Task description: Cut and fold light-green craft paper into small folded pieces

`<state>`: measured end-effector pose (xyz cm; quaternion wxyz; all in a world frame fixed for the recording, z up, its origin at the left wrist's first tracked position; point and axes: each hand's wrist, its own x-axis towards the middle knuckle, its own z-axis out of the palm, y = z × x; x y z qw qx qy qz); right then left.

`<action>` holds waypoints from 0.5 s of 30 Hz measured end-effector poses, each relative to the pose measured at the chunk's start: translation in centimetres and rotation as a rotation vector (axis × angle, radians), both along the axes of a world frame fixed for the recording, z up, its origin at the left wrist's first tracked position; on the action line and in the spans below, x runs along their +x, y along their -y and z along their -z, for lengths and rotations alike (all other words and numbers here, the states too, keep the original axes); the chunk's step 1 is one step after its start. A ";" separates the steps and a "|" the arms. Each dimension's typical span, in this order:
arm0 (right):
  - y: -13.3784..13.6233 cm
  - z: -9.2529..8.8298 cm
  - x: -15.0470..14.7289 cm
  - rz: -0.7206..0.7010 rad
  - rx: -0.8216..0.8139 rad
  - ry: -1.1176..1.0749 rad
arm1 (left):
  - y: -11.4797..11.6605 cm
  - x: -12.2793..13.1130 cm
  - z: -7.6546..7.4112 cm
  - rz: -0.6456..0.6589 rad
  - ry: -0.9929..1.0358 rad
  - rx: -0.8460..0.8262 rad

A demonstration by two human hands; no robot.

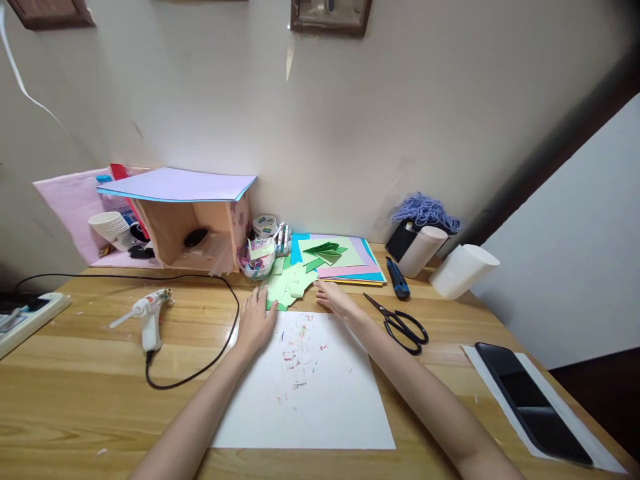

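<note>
Head view, single entry. Left hand [257,323]: palm down across the top-left corner of the white sheet [310,400], fingers straight and loosely together, tips at the near edge of the pile of pale green paper pieces [289,283]; nothing pinched. Right hand [336,300]: palm down just past the sheet's top edge, fingers extended and slightly fanned, tips touching the pile's right side; it grips nothing either. The pile lies on the table [75,373] between both hands, behind the sheet and in front of the stack of coloured paper [353,270]; the hands flank it, which would keep the loose pieces together. The sheet lies flat and square to the person; its centre is speckled with small coloured marks, so it probably shields the wood. Folded dark green pieces [325,251] rest on the stack. Scissors [400,327] lie closed beside the right forearm, within easy reach, with a utility knife [399,279] behind them. Glue gun [147,313] is propped on its stand to the left, nozzle off the table, cord looping towards the sheet.
</note>
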<state>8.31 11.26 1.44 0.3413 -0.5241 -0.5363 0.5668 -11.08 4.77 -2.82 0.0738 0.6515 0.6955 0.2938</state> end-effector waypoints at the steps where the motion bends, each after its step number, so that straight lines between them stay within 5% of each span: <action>1: 0.0 0.0 0.1 0.015 -0.044 -0.033 | 0.0 0.0 0.2 0.011 -0.007 -0.013; 7: -1.5 0.6 -3.7 0.089 -0.209 -0.167 | 0.7 1.0 0.1 0.106 0.036 -0.018; 15: -3.3 2.0 -6.9 0.110 -0.231 -0.142 | 0.9 0.9 -0.7 0.159 0.181 0.036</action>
